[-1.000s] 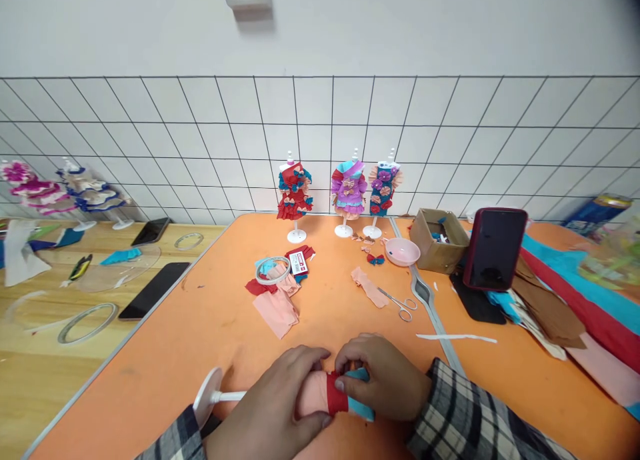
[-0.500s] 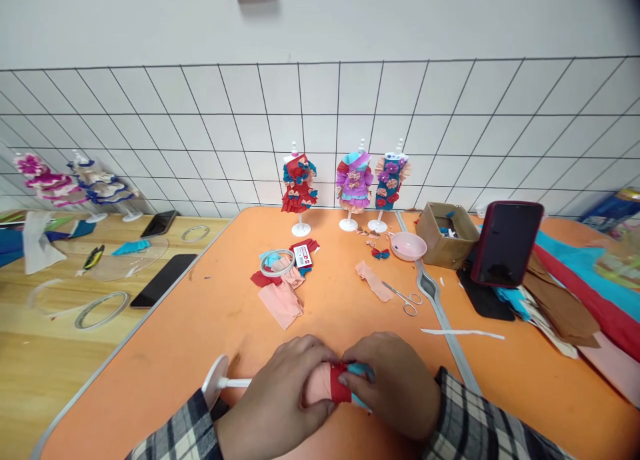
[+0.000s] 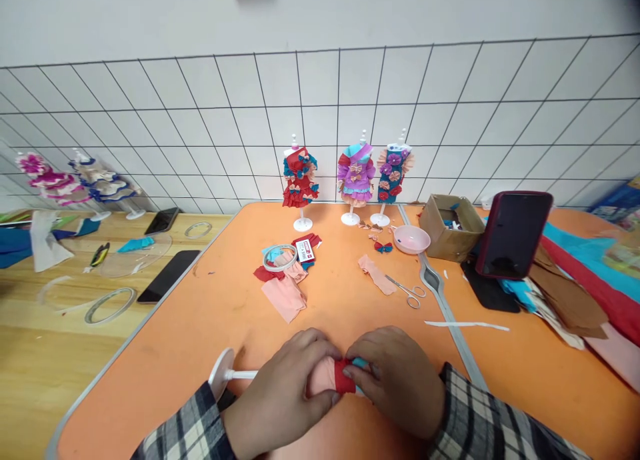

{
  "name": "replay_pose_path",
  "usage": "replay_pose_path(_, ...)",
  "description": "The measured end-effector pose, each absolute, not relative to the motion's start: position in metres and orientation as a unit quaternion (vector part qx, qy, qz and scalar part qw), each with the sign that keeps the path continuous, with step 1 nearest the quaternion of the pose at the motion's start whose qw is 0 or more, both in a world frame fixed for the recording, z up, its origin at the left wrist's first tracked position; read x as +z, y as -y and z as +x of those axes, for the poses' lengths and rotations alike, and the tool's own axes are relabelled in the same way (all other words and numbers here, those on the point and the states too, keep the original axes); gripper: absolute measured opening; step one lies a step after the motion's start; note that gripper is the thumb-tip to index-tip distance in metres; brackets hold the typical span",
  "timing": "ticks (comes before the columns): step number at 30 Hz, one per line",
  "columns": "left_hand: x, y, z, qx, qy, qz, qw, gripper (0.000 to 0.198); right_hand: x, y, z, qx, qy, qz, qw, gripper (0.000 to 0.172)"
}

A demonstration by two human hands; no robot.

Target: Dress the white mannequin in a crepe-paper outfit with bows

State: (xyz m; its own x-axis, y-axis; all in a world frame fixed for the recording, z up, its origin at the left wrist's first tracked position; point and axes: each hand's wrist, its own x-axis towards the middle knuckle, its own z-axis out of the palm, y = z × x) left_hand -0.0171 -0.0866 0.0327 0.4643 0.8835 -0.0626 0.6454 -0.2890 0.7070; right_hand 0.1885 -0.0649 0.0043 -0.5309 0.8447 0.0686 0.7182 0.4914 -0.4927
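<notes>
Got a pink-wrapped mini dress form (image 3: 321, 380) lying sideways toward the orange tabletop's (image 3: 330, 310) near edge, its white base (image 3: 221, 373) pointing at the left edge. My left hand (image 3: 286, 385) is curling round the pink part, while my right hand (image 3: 403, 381) is pinching the red band (image 3: 345, 380).

Round-based white stand (image 3: 221, 372), smooth plastic; pink wrap (image 3: 321, 378) and red band (image 3: 345, 379), matt and creased, apparently cloth or crepe paper; silvery looped scissors (image 3: 400, 286), shiny metal; brown open-topped box (image 3: 453, 244), matt cardboard; shallow pink bowl (image 3: 417, 245), smooth plastic; orange tabletop (image 3: 170, 353), smooth; pale yellow tabletop (image 3: 50, 367), grained wood.
</notes>
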Motion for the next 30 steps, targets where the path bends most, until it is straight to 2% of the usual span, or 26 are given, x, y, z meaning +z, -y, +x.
replay_pose_path(1,0.032,0.087,-0.018,0.177,-0.489,0.782,0.342,0.024,0.004,0.065,0.189,0.209,0.847,-0.462,0.158,0.008)
replay_pose_path(5,0.027,0.089,-0.021,0.180,-0.502,0.775,0.340,0.027,0.006,0.066,0.188,0.223,0.843,-0.452,0.188,0.027)
replay_pose_path(9,0.026,0.089,-0.022,0.180,-0.487,0.796,0.312,0.052,0.006,0.065,0.188,0.220,0.852,-0.445,0.164,0.006)
replay_pose_path(14,0.031,0.092,-0.020,0.146,-0.467,0.815,0.310,0.033,0.007,0.067,0.190,0.178,0.880,-0.409,0.165,0.011)
replay_pose_path(19,0.031,0.099,-0.021,0.150,-0.457,0.825,0.295,0.035,0.011,0.070,0.190,0.142,0.912,-0.360,0.134,0.014)
replay_pose_path(22,0.028,0.100,-0.024,0.170,-0.437,0.850,0.242,0.033,0.011,0.071,0.190,0.178,0.895,-0.366,0.181,0.009)
replay_pose_path(24,0.027,0.099,-0.028,0.202,-0.428,0.864,0.170,0.031,0.009,0.070,0.191,0.211,0.862,-0.378,0.263,0.021)
replay_pose_path(27,0.027,0.098,-0.035,0.251,-0.423,0.869,0.053,0.034,0.005,0.069,0.193,0.288,0.796,-0.390,0.362,0.056)
replay_pose_path(30,0.026,0.098,-0.041,0.265,-0.402,0.876,-0.020,0.041,0.007,0.066,0.189,0.420,0.732,-0.398,0.360,0.075)
